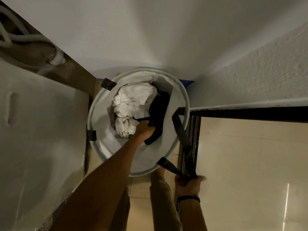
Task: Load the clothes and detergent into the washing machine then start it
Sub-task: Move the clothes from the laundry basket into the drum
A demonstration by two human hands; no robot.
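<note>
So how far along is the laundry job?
Barely begun. Nothing looks loaded: white clothes lie in the laundry basket. In hand: the left hand grips a black garment there, while the right hand holds the basket's strap. Left: loading everything, adding detergent, starting the wash.

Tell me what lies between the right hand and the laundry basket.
In the head view, a black strap runs from the basket rim to the right hand, which grips it.

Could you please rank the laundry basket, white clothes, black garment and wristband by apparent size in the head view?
Largest to smallest:
1. laundry basket
2. white clothes
3. black garment
4. wristband (nearer, still smallest)
</note>
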